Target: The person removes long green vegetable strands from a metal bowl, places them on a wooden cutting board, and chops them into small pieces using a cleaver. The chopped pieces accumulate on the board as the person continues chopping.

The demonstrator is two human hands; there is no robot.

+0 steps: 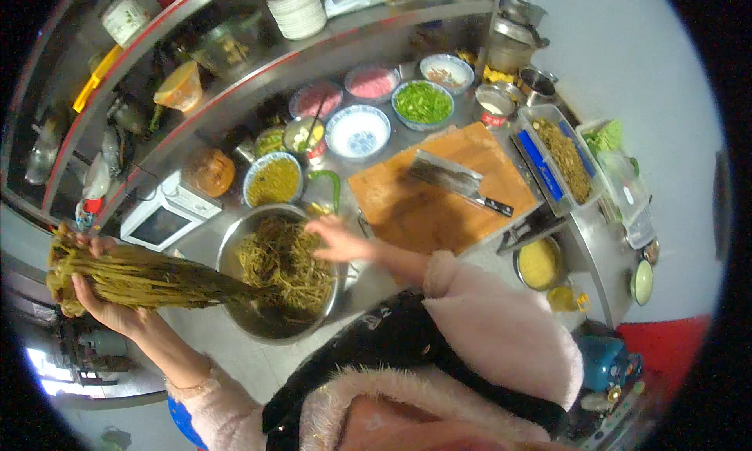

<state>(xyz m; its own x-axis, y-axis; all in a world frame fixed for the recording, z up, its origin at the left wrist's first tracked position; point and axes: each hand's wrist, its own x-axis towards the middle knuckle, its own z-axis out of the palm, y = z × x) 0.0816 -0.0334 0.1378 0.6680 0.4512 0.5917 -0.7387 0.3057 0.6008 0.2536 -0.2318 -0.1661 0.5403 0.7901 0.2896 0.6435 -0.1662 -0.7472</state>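
My left hand [108, 280] grips a long bundle of olive-green pickled leafy vegetable [158, 277], held out at the left. The bundle's thin end hangs over a large stainless steel bowl [234, 310]. Inside the bowl lies a tangled heap of similar greenish-brown strands [285, 263]. My right hand [341, 239] is above the bowl's right side, with fingers apart and nothing seen between them. Whether its fingertips touch the strands is hard to tell.
A cleaver [446, 172] lies on a wooden cutting board [388, 186] to the right. Behind the bowl stand a dish of chopped yellow-green food [273, 180], a green chili pepper [335, 189] and a bowl of chopped greens [423, 102]. Metal shelving [282, 63] runs above the counter.
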